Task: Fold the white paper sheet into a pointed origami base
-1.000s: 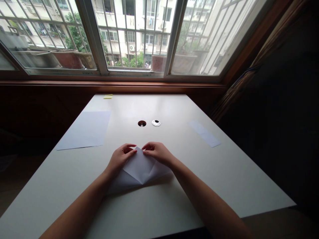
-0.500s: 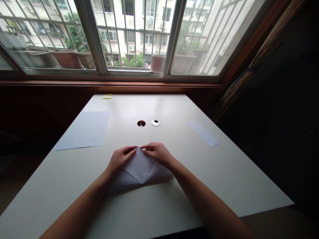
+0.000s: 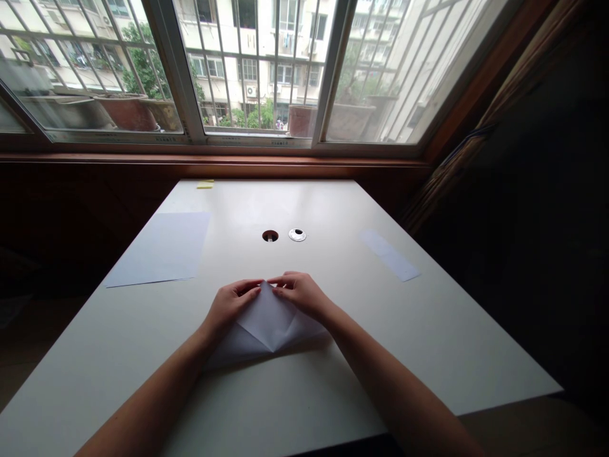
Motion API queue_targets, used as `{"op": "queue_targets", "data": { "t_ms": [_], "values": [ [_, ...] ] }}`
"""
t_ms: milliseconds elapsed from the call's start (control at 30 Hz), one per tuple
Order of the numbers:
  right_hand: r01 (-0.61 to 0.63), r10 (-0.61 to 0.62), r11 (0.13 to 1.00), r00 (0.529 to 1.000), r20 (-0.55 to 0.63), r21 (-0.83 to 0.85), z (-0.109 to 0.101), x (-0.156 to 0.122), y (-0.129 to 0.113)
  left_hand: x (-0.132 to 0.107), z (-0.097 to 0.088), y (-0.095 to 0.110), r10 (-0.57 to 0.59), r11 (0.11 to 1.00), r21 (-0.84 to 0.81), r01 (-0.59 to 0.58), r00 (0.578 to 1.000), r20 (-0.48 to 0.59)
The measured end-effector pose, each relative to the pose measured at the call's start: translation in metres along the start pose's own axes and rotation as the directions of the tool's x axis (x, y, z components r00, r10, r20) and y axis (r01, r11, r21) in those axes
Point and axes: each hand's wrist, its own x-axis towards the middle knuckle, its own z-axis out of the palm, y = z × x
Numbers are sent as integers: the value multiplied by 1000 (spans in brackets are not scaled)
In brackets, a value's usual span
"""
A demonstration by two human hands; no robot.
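Note:
A folded sheet of white paper (image 3: 269, 324) lies on the white table, its creased flap narrowing to a point at the far side. On the left of that point, my left hand (image 3: 233, 299) pinches the paper's edge between thumb and fingers. My right hand (image 3: 301, 293) grips the other edge close to the same tip, fingers closed on it. The two sets of fingertips almost meet at the tip. Part of the paper's right side is hidden under my right hand and forearm.
Flat paper sheets (image 3: 159, 247) lie at the left. A narrow paper strip (image 3: 390, 255) is at the right. Beyond my hands are a round hole (image 3: 270, 236) and its metal cover (image 3: 297, 235). Yellow sticky notes (image 3: 205, 185) sit at the far edge, before a barred window (image 3: 257, 70).

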Motion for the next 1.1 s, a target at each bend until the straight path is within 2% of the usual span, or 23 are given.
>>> {"op": "queue_targets", "data": {
  "t_ms": [733, 833, 933, 1033, 1100],
  "values": [
    [8, -8, 999, 1000, 4, 38, 1, 0, 1, -1, -2, -1, -10, 999, -34, 11, 1000, 21],
    [-1, 1, 998, 1000, -2, 58, -2, -1, 2, -2, -3, -1, -36, 996, -75, 40, 998, 52],
    [-24, 26, 997, 999, -36, 71, -9, -3, 5, -1, -6, 0, -28, 994, -105, 42, 990, 135],
    [-57, 62, 997, 995, -84, 50, -18, -4, 10, -1, -9, 2, 41, 998, -54, -32, 983, 181],
    [-78, 80, 997, 990, -112, 17, -23, -4, 15, -2, -10, 5, 168, 978, 100, -184, 975, 143]
  ]
}}
